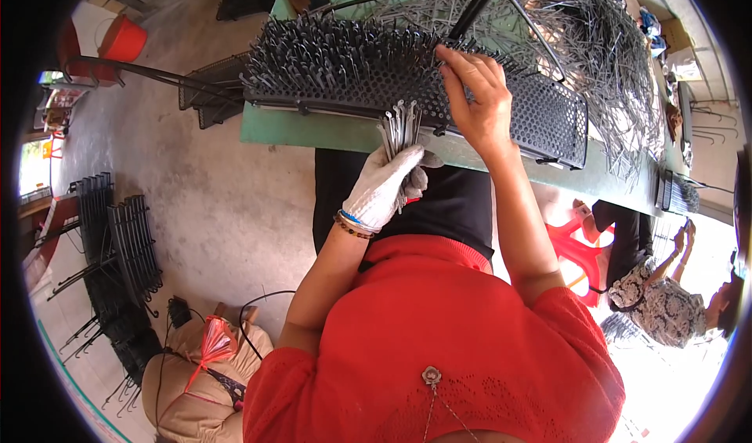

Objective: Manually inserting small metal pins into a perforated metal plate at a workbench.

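Observation:
My left hand point(384, 188), in a pale work glove, is closed round a bundle of thin metal rods point(401, 126) with flattened, looped ends pointing up. It is just off the near edge of a long black perforated rack point(552, 122). Dark rods point(329, 59) stand upright, densely packed, in the rack's left and middle holes; many holes at its right show bare. Over the rack, my bare right hand point(482, 102) has its thumb and forefinger pinched together beside the standing rods. Whatever lies between those fingertips is too small to make out.
The rack lies on a green table point(274, 128), with a black bar frame point(474, 8) rising behind it. Loose rods point(603, 67) lie heaped at the far right. Black racks point(129, 247) and a red bucket point(123, 39) are at left; a co-worker point(662, 302) sits at right.

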`<state>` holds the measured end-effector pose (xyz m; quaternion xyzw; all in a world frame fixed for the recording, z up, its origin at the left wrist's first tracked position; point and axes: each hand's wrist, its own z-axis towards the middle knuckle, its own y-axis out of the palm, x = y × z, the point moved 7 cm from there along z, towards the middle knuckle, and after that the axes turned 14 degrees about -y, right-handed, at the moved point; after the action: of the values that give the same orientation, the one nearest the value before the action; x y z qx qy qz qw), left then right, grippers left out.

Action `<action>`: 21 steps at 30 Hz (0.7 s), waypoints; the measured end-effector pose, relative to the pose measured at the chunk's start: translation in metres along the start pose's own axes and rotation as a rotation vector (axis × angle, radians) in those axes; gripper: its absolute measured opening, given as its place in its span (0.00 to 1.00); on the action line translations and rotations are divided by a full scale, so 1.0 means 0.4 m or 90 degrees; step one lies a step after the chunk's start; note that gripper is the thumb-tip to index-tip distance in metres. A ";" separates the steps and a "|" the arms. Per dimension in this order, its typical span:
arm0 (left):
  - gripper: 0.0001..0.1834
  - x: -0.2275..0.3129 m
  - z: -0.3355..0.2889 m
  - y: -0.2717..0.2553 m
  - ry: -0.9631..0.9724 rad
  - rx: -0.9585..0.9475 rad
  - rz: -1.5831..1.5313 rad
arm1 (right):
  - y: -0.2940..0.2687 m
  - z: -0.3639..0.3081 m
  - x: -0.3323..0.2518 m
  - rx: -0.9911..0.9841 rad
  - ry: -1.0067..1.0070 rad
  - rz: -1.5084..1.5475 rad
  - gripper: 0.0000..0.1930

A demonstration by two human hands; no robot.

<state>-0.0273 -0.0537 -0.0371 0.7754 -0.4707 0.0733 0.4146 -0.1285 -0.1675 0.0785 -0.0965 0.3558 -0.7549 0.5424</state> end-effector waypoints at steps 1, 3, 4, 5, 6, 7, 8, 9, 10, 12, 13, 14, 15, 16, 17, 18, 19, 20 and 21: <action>0.11 0.003 -0.003 0.003 0.003 -0.004 0.002 | -0.006 -0.012 0.012 0.012 0.089 0.055 0.12; 0.11 0.013 -0.010 0.011 0.006 -0.007 0.005 | -0.004 -0.026 0.000 0.013 0.159 0.132 0.09; 0.11 0.020 -0.014 0.020 0.012 -0.016 -0.008 | 0.019 -0.044 0.001 -0.053 0.245 0.204 0.09; 0.11 0.027 -0.017 0.029 0.019 -0.026 -0.021 | 0.041 -0.065 0.003 -0.119 0.330 0.276 0.10; 0.11 0.030 -0.020 0.036 0.018 -0.027 -0.019 | 0.049 -0.084 0.005 -0.120 0.370 0.318 0.11; 0.11 0.031 -0.022 0.037 0.018 -0.010 -0.035 | 0.048 -0.086 0.006 -0.118 0.371 0.318 0.11; 0.11 0.030 -0.022 0.036 0.019 0.008 -0.051 | 0.054 -0.101 0.016 -0.127 0.434 0.344 0.11; 0.11 0.027 -0.017 0.039 0.020 0.008 -0.050 | 0.060 -0.117 0.023 -0.136 0.496 0.369 0.11; 0.11 0.024 -0.010 0.036 0.031 0.019 -0.060 | 0.062 -0.121 0.024 -0.135 0.496 0.369 0.11; 0.12 0.016 0.001 0.024 0.044 0.030 -0.070 | 0.056 -0.126 0.030 -0.086 0.485 0.353 0.10; 0.12 0.013 0.006 0.020 0.043 0.029 -0.064 | 0.058 -0.130 0.031 -0.086 0.485 0.353 0.10; 0.13 0.010 0.010 0.016 0.043 0.029 -0.058 | 0.055 -0.135 0.035 -0.043 0.507 0.376 0.10; 0.13 0.009 0.011 0.014 0.043 0.029 -0.059 | 0.051 -0.140 0.040 0.001 0.527 0.400 0.10; 0.13 0.006 0.010 0.008 0.037 0.042 -0.067 | 0.047 -0.131 0.038 -0.001 0.528 0.401 0.10; 0.14 0.004 0.009 0.002 0.030 0.055 -0.076 | 0.018 -0.108 0.039 0.040 0.480 0.357 0.09; 0.14 0.004 0.009 -0.001 0.030 0.056 -0.077 | -0.011 -0.083 0.035 0.080 0.432 0.314 0.08; 0.14 0.005 0.009 -0.004 0.036 0.064 -0.077 | -0.021 -0.066 0.038 0.079 0.431 0.313 0.08; 0.15 0.006 0.009 -0.007 0.041 0.071 -0.076 | -0.051 -0.040 0.042 0.161 0.392 0.300 0.08; 0.15 0.008 0.008 -0.009 0.042 0.070 -0.078 | -0.080 -0.019 0.046 0.243 0.350 0.288 0.08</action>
<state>-0.0235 -0.0572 -0.0396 0.8215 -0.4040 0.0990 0.3900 -0.1635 -0.1756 0.0891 0.2921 0.3533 -0.6669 0.5874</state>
